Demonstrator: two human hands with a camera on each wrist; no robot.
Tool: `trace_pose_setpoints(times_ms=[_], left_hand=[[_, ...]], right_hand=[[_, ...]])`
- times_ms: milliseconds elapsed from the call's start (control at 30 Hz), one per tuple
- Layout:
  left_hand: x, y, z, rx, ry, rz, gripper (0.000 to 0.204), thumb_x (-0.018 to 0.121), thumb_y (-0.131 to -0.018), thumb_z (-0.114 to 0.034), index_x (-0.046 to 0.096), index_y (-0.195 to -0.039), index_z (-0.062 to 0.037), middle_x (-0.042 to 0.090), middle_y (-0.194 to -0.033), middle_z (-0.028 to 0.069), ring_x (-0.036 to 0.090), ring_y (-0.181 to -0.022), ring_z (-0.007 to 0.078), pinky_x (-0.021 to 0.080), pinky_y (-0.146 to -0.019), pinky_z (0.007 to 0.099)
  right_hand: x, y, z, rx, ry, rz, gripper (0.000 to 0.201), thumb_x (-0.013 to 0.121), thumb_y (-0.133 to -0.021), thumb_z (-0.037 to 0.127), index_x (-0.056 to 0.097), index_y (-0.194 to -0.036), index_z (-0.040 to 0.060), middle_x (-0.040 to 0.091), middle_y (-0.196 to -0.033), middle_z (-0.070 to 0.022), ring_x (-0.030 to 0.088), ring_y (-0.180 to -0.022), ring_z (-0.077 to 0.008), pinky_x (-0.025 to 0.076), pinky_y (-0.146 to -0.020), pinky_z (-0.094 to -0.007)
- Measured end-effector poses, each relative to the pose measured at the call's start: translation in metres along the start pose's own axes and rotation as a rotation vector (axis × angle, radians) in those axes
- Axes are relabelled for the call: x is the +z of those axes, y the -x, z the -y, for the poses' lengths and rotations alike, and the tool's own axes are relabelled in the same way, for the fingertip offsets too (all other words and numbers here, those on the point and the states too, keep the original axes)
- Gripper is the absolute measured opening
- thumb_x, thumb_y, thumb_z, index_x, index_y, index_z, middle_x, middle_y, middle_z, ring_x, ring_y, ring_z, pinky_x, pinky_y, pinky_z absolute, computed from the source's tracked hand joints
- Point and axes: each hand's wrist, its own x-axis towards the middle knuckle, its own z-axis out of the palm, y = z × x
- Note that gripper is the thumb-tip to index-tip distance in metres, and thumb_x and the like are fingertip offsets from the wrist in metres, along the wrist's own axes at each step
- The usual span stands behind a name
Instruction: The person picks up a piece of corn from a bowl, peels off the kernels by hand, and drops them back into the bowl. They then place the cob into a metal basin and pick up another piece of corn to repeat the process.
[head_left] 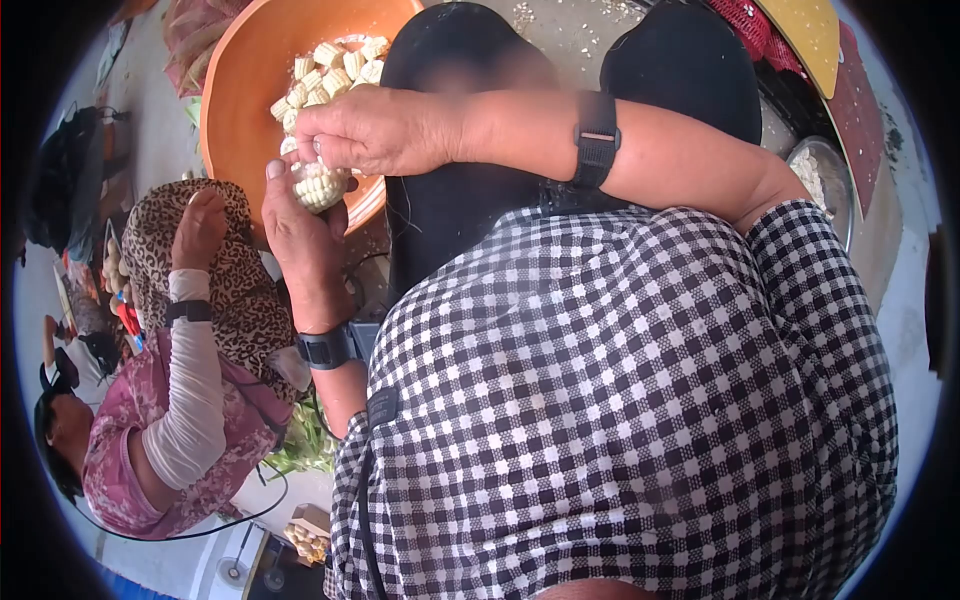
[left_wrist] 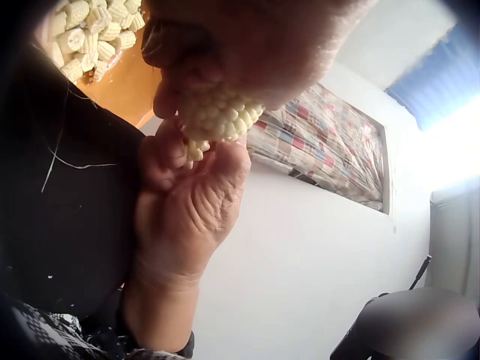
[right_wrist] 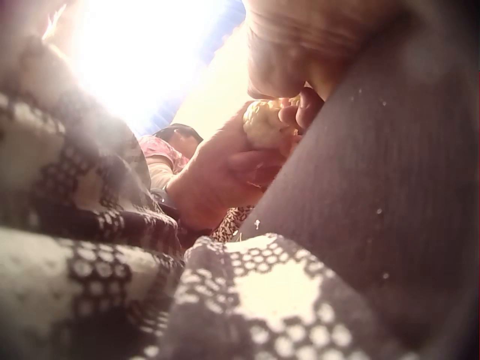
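Note:
A short piece of corn cob (head_left: 320,187) with pale kernels is between my two hands, over the near edge of the orange basin (head_left: 235,95). My left hand (head_left: 300,225) grips it from below, its thumb up along one side. From above, my right hand (head_left: 385,130) reaches across with curled fingers at the cob's upper end. In the left wrist view, the right hand's fingers and thumb close about a few kernels (left_wrist: 196,152) beside the cob. The right wrist view shows the cob (right_wrist: 262,126) partly covered by fingers.
Several corn cob pieces (head_left: 330,75) lie in the basin. A metal bowl (head_left: 845,205) with pale kernels stands at the far right. Close on the left sits another person (head_left: 180,400). My dark-clad knees (head_left: 450,60) are beside the basin, and loose kernels are scattered on the floor.

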Motion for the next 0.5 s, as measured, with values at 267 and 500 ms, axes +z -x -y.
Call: trace_pose_setpoints(times_ms=[267, 500], left_hand=[[0.006, -0.003, -0.006, 0.176, -0.095, -0.058, 0.038, 0.035, -0.098, -0.034, 0.055, -0.099, -0.0010, 0.055, -0.065, 0.0038, 0.043, -0.042, 0.0067, 0.030, -0.036, 0.0193], [0.013, 0.002, -0.012, 0.257, 0.010, -0.004, 0.035, 0.041, -0.097, -0.031, 0.051, -0.111, -0.0007, 0.058, -0.085, 0.0078, 0.054, -0.063, 0.0091, 0.039, -0.048, 0.0187]], right_hand=[[-0.007, -0.003, 0.004, 0.207, -0.232, -0.027, 0.021, 0.053, -0.091, 0.024, 0.053, -0.099, 0.0047, 0.058, -0.081, -0.0033, 0.055, -0.071, -0.0109, 0.047, -0.061, -0.0252], [-0.010, -0.002, 0.006, 0.316, -0.609, -0.111, 0.021, 0.054, -0.090, 0.021, 0.055, -0.102, 0.0034, 0.055, -0.085, -0.0037, 0.051, -0.074, -0.0087, 0.044, -0.058, -0.0211]])
